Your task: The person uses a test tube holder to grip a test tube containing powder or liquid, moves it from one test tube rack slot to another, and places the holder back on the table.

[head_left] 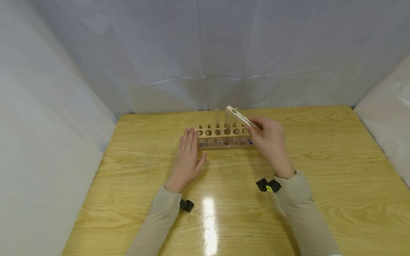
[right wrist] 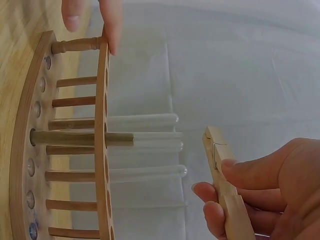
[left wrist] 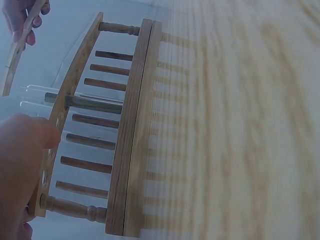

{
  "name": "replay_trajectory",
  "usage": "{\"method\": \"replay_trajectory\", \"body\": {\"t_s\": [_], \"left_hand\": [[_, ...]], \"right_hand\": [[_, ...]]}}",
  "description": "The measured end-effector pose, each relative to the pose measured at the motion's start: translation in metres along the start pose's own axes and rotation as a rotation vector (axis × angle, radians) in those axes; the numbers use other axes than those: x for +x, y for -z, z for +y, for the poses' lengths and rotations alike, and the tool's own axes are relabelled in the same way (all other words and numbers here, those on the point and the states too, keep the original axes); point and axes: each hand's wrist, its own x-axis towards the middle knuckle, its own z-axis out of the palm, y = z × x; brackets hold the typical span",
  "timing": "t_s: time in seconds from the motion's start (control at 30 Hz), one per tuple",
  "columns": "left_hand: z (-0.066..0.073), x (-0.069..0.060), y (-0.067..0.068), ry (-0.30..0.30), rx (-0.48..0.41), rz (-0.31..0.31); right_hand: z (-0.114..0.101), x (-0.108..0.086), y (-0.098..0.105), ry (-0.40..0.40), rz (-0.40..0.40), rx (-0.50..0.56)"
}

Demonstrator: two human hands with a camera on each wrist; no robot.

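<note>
Wooden clamp (right wrist: 226,192) is hovering at one o'clock from the rack (head_left: 213,134), right hand (head_left: 270,140) pinching it; left hand (head_left: 185,161) is resting straight-fingered at nine. Lining-up seems underway, next likely calling for opening around the dark-filled tube (right wrist: 120,139).

Rack (left wrist: 126,130): honey-brown. Clamp (right wrist: 225,192): pale cream, silver spring (right wrist: 215,156). 1 filled test tube (right wrist: 64,138): dark olive-grey. 3 other tubes (right wrist: 145,120): colourless. Bench (head_left: 320,217): yellow-tan, wavy darker grain. Sleeves (head_left: 157,215): plain beige. Wrist device (head_left: 262,184) at 4 o'clock: black, yellow patch (head_left: 269,188). Sheeting (head_left: 160,42), 12 o'clock: pale grey.
</note>
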Motion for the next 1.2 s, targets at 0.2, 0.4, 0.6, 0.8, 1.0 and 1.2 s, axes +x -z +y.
{"method": "replay_trajectory", "body": {"t_s": [0.2,0.4,0.6,0.8,1.0,1.2], "left_hand": [[0.0,0.0,0.0,0.005,0.002,-0.001],[0.001,0.0,0.001,0.01,0.005,-0.009],[0.002,0.0,0.001,0.004,0.002,0.0],[0.003,0.0,0.001,0.007,-0.002,-0.004],[0.004,0.0,0.002,0.013,0.007,-0.017],[0.004,0.0,0.001,0.013,0.003,-0.014]], "right_hand": [[0.001,0.001,-0.004,0.008,-0.016,-0.034],[0.005,0.002,-0.008,0.027,-0.032,-0.054],[0.009,0.002,-0.011,0.07,-0.022,-0.077],[0.01,0.003,-0.011,0.103,-0.003,-0.071],[0.012,0.003,-0.012,0.108,0.006,-0.081],[0.015,0.004,-0.014,0.136,0.018,-0.107]]}}
